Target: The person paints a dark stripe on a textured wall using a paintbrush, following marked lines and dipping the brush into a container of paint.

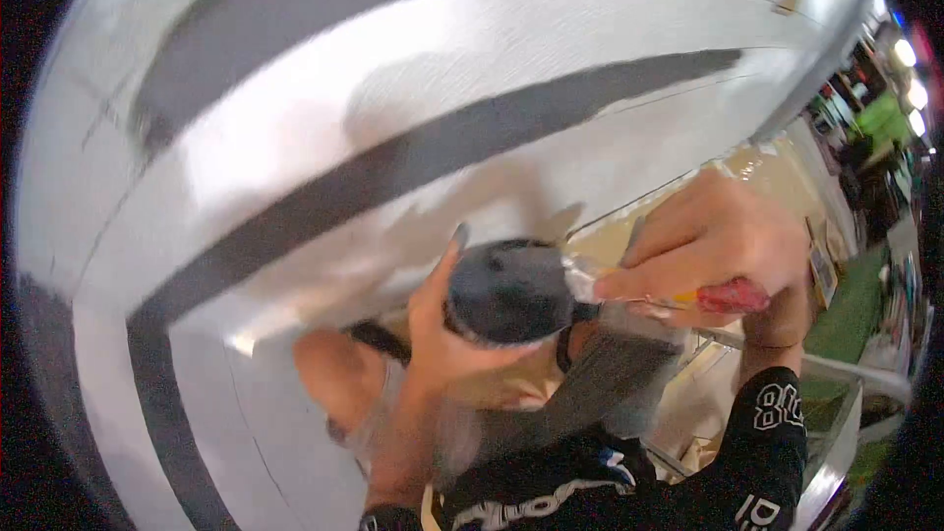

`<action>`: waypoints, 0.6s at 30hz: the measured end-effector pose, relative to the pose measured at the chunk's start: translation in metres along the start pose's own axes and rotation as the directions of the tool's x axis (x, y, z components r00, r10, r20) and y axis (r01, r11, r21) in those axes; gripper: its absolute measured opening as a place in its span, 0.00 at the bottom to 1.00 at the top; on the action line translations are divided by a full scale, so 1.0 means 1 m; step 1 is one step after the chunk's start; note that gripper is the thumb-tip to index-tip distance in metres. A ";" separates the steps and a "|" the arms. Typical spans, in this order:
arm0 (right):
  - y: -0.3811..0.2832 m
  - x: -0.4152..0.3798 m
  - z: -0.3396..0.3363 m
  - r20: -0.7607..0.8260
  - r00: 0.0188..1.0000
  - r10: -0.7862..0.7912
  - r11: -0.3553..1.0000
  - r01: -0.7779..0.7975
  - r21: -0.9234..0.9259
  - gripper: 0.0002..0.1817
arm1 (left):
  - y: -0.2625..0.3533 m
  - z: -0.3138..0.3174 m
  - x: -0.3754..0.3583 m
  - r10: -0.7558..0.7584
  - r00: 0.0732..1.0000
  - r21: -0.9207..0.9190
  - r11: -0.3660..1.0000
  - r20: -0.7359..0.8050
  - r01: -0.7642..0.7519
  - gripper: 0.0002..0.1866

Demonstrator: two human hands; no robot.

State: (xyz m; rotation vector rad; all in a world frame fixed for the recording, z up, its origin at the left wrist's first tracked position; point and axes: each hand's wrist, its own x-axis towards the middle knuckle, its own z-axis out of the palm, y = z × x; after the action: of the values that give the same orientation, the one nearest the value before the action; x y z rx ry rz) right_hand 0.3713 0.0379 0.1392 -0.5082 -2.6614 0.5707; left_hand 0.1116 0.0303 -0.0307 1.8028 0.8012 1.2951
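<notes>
Left hand (pixel 438 329) wrapped around a dark container (pixel 509 293), right hand (pixel 718 246) clamped on a red-handled brush (pixel 733 296) at its right rim, striped wall (pixel 462 143) far side

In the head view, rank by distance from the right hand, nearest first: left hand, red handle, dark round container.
Measured from the right hand:
1. Red handle: in its grip.
2. Dark round container: just to its left.
3. Left hand: farther left, cupping the container's far side.
</notes>
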 end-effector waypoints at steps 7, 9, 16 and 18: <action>0.026 -0.060 -0.001 -0.549 0.833 0.063 0.988 0.027 0.154 0.13 | 0.005 0.045 0.029 -0.007 0.991 -0.095 0.995 -0.136 -0.006 0.62; 0.033 -0.072 -0.007 -0.806 0.591 0.000 0.970 0.196 0.144 0.16 | 0.009 0.067 0.036 -0.032 0.985 -0.181 0.983 -0.172 0.000 0.62; 0.080 -0.103 -0.044 -0.955 0.262 0.137 0.912 0.343 0.225 0.16 | -0.007 0.120 0.044 -0.071 0.956 -0.140 0.990 -0.285 0.031 0.62; 0.089 -0.104 -0.052 -0.995 0.077 0.066 0.960 0.265 0.085 0.13 | -0.006 0.127 0.050 -0.073 0.957 -0.128 0.991 -0.282 0.038 0.62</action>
State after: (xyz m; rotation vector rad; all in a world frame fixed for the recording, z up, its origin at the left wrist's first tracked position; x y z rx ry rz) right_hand 0.5073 0.0875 0.1146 -0.3841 -1.1674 0.2734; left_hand 0.2474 0.0467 -0.0371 1.5068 0.9005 1.5551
